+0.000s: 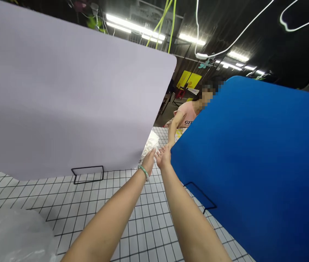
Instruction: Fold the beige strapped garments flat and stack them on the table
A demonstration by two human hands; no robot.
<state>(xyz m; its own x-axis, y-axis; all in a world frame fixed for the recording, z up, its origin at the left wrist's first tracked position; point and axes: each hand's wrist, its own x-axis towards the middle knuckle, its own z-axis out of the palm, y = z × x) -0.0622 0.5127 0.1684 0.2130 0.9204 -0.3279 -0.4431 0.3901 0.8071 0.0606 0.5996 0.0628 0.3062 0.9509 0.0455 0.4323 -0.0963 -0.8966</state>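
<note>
2 hands, our left hand (149, 160) and right hand (163, 157), fingers loose, reach at 12 o'clock between panels toward the white bundle (150, 142).

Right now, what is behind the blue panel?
Behind the blue panel, a person in a pink shirt shows partly, one arm reaching round its edge. Everything else behind it is hidden.

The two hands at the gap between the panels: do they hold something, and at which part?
It cannot be told for sure. The left hand and right hand reach toward a white plastic bag; the fingers look open, with no visible grasp.
</note>
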